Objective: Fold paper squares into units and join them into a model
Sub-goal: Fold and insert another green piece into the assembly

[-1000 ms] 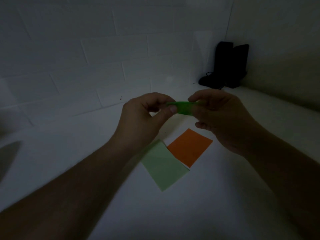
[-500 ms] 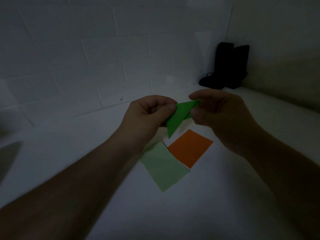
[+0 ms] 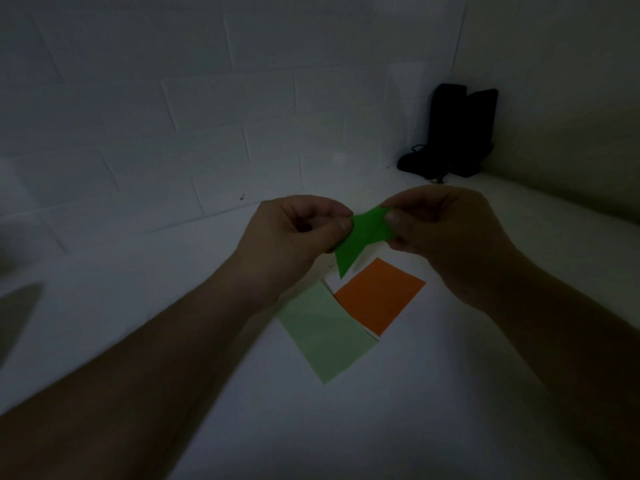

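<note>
A folded bright green paper unit (image 3: 360, 237) is held in the air above the white worktop (image 3: 433, 393), between both hands. Its left edge is pinched by the left hand (image 3: 294, 233), thumb over curled fingers, and its upper right corner is pinched by the right hand (image 3: 446, 230) in the same manner. A pointed tip of the unit is directed downward, ending above the far corner of the papers lying below; whether it touches them cannot be told, though it appears raised clear.

Two flat paper squares are laid on the worktop beneath the hands. The orange square (image 3: 379, 294) is placed to the right and farther away, and the pale green square (image 3: 325, 336) nearer and to the left, both turned so that their corners point toward and away from the viewer. Their adjoining edges run side by side, with a thin white strip seen along the orange square's near edge.

Open worktop surface is seen in front of the squares, and to their right as far as the side wall. A tiled wall (image 3: 173, 116) closes the far edge of the worktop. A dark object (image 3: 457, 133) is stood in the far right corner, well apart from the hands and papers; its nature cannot be told in the dim light.
</note>
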`<action>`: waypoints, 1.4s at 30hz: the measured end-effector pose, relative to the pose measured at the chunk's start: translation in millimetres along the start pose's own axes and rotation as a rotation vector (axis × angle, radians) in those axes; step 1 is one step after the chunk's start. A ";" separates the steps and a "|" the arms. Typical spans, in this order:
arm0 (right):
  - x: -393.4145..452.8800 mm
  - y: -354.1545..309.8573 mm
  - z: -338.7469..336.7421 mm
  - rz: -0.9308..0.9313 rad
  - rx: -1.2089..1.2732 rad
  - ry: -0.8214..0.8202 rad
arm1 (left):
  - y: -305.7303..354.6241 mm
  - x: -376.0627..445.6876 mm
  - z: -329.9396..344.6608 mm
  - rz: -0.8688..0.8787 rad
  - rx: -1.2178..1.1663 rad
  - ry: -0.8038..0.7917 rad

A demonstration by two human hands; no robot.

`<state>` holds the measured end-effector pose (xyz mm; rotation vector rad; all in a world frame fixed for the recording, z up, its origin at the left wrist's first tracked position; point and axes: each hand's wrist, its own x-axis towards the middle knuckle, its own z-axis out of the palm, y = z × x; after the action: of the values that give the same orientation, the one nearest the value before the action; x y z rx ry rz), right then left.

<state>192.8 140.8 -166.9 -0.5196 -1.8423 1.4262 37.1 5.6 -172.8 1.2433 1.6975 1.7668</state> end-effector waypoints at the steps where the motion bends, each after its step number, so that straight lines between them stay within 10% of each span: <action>1: -0.1 0.5 0.4 0.014 -0.007 0.007 | -0.4 -0.3 -0.3 0.006 0.032 0.000; 42: -0.9 -1.7 5.1 0.330 0.105 -0.116 | -0.6 -4.3 2.6 -0.144 0.150 -0.208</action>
<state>189.8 136.3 -166.1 -0.7263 -1.8187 1.7950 41.3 3.9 -175.0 1.2819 1.7745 1.3989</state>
